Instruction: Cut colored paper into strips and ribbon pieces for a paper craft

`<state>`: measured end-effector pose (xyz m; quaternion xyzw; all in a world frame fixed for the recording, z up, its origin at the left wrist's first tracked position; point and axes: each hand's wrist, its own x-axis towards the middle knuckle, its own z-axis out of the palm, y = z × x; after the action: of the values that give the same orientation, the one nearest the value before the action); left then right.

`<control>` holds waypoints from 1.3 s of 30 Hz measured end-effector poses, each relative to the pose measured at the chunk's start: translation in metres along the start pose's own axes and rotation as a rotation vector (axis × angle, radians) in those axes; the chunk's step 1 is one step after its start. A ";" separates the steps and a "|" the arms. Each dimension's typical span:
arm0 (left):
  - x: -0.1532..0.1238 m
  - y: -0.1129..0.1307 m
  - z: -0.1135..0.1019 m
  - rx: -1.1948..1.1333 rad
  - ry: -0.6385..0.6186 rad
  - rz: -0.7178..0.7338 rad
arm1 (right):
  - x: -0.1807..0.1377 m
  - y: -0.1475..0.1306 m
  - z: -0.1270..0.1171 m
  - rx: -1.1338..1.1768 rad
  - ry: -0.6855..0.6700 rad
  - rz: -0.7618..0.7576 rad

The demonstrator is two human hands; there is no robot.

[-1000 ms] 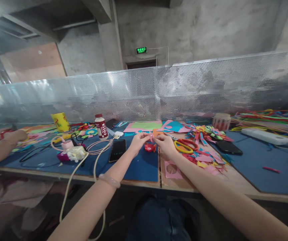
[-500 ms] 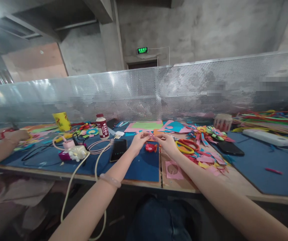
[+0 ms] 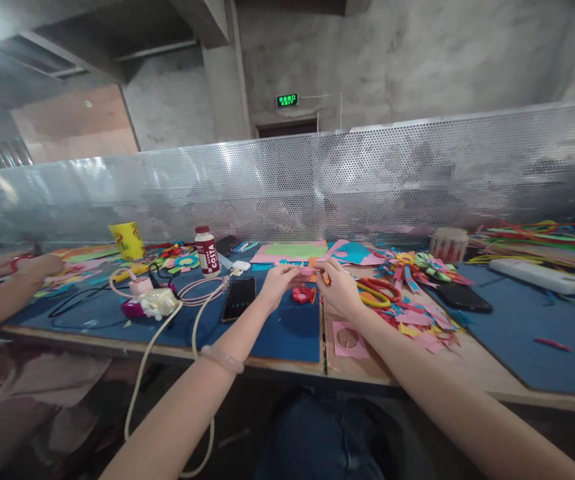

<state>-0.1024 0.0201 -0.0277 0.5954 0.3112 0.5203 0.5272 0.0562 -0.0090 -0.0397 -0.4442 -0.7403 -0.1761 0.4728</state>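
My left hand and my right hand meet over the blue mat, fingertips pinched on a small pink piece of paper. Fingers cover much of that piece. Just below it lies a red paper flower on the mat. To the right of my right hand are yellow scissor-like handles and a red loop. Under my right forearm lies a pink paper square with a round cut-out.
Paper scraps and paper flowers lie to the right, near a black phone. Left are another phone, a bottle, a power strip with cables and a co-worker's hand. A perforated metal screen stands behind.
My right-hand fingers have shifted and curled more upright around the pink paper. My left hand stays nearly in place. The whole view has moved slightly.
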 end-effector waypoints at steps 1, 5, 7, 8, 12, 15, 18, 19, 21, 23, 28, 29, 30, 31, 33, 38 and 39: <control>0.000 0.000 0.000 0.003 0.000 -0.001 | 0.000 0.001 0.000 -0.008 0.010 -0.013; 0.000 0.000 0.001 0.004 0.004 -0.006 | 0.002 0.005 0.001 -0.024 -0.004 -0.152; 0.000 0.000 0.002 0.001 -0.003 -0.013 | 0.004 0.005 0.002 -0.030 -0.022 -0.215; 0.000 0.000 0.002 0.000 -0.009 -0.018 | 0.004 0.004 0.003 -0.037 -0.029 -0.240; -0.001 0.000 0.002 0.006 -0.016 -0.048 | 0.005 0.003 0.004 -0.068 -0.052 -0.298; -0.002 0.000 0.003 0.013 -0.011 -0.060 | 0.005 0.003 0.005 -0.089 -0.067 -0.308; -0.003 0.001 0.004 0.020 -0.025 -0.067 | 0.004 0.003 0.007 -0.119 -0.088 -0.290; -0.004 0.001 0.004 0.024 -0.033 -0.071 | 0.003 0.003 0.008 -0.132 -0.093 -0.274; -0.005 0.001 0.004 0.033 -0.043 -0.076 | 0.002 0.003 0.010 -0.156 -0.100 -0.233; -0.005 0.002 0.004 0.041 -0.048 -0.079 | 0.002 0.003 0.011 -0.177 -0.105 -0.195; -0.005 0.002 0.005 0.063 -0.064 -0.085 | 0.000 0.003 0.014 -0.202 -0.121 -0.123; -0.005 0.003 0.006 0.068 -0.067 -0.087 | 0.000 0.003 0.014 -0.202 -0.122 -0.108; -0.005 0.003 0.006 0.072 -0.071 -0.088 | 0.000 0.002 0.014 -0.200 -0.122 -0.092; -0.005 0.003 0.006 0.075 -0.076 -0.089 | -0.001 0.002 0.014 -0.197 -0.121 -0.077; -0.005 0.003 0.007 0.079 -0.090 -0.088 | -0.001 0.002 0.014 -0.186 -0.119 -0.050; -0.006 0.001 0.007 0.090 -0.124 -0.073 | -0.002 0.000 0.013 -0.151 -0.109 -0.005; -0.006 0.001 0.007 0.094 -0.126 -0.068 | -0.002 0.000 0.013 -0.145 -0.107 0.003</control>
<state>-0.0978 0.0120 -0.0281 0.6400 0.3215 0.4486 0.5346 0.0497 -0.0006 -0.0476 -0.4871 -0.7493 -0.2045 0.3994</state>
